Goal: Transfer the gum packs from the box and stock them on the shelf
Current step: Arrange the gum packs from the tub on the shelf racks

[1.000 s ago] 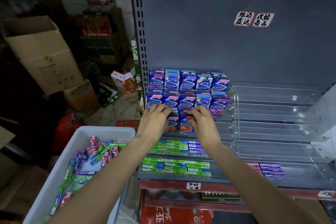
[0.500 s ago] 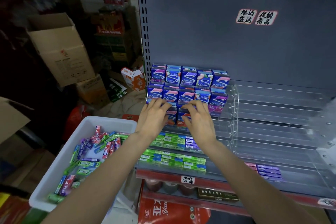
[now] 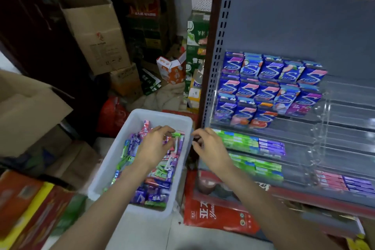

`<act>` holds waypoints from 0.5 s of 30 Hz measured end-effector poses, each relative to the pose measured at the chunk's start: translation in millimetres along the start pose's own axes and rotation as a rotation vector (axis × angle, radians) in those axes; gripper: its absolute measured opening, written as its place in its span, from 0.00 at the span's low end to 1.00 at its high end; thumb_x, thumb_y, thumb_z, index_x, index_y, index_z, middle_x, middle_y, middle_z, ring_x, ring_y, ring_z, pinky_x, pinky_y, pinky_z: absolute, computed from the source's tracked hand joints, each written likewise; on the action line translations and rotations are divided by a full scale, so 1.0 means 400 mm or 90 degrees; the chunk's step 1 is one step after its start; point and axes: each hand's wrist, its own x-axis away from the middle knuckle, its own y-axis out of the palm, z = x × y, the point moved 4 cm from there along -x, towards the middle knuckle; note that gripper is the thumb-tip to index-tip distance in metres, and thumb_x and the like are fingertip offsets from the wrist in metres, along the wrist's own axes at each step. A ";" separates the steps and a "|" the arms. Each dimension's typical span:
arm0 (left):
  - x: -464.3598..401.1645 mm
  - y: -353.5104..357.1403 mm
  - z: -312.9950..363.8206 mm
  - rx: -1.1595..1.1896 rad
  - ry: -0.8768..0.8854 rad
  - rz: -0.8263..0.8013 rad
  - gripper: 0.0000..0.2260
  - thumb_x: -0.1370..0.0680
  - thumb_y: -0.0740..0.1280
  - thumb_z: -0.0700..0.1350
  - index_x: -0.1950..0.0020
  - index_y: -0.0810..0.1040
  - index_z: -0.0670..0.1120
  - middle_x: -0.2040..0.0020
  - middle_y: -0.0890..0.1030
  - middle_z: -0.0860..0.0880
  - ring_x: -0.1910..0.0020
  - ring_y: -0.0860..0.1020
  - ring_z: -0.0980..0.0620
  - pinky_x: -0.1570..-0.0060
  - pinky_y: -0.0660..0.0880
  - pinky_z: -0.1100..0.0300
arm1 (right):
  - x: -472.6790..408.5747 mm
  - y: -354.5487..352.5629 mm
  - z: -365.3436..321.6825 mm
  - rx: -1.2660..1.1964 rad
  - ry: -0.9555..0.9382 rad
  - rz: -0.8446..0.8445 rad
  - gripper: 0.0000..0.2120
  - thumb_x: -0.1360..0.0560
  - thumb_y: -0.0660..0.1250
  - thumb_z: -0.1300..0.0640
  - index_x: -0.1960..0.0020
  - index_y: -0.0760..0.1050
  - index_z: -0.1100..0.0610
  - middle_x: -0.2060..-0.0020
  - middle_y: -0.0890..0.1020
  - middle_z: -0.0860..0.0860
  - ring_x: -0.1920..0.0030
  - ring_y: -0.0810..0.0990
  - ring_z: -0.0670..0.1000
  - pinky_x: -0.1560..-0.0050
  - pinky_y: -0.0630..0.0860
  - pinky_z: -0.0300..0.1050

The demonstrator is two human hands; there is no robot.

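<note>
My left hand (image 3: 155,144) is down inside the white box (image 3: 140,116), fingers loosely curled over the loose gum packs (image 3: 160,176); whether they grip one I cannot tell through the blur. The packs are slim sticks in green, purple, pink and blue wrappers, heaped at all angles. My right hand (image 3: 210,148) hovers just right of the box rim, fingers relaxed and holding nothing. On the shelf (image 3: 345,128) to the right, blue upright packs (image 3: 263,87) stand in three stepped rows, with flat green and purple packs (image 3: 249,144) lying below them.
</note>
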 end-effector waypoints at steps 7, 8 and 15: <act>0.056 0.029 -0.257 0.053 -0.069 -0.202 0.11 0.23 0.67 0.38 0.42 0.78 0.41 0.47 0.81 0.44 0.48 0.78 0.47 0.49 0.72 0.61 | 0.056 0.268 -0.029 -0.017 0.227 -0.108 0.23 0.22 0.62 0.59 0.28 0.62 0.57 0.35 0.65 0.57 0.36 0.71 0.57 0.38 0.67 0.45; 0.063 0.044 -0.280 0.057 -0.069 -0.234 0.12 0.23 0.67 0.39 0.40 0.77 0.41 0.45 0.80 0.44 0.47 0.78 0.47 0.48 0.71 0.61 | 0.064 0.292 -0.025 -0.016 0.256 -0.117 0.26 0.22 0.62 0.59 0.26 0.57 0.56 0.32 0.62 0.57 0.33 0.68 0.57 0.36 0.65 0.45; 0.116 0.162 -0.399 0.002 -0.052 -0.403 0.21 0.24 0.69 0.42 0.32 0.71 0.43 0.35 0.75 0.43 0.36 0.73 0.44 0.37 0.68 0.57 | 0.099 0.407 0.038 -0.051 0.396 -0.189 0.41 0.23 0.65 0.60 0.23 0.40 0.60 0.25 0.59 0.57 0.28 0.64 0.57 0.32 0.61 0.44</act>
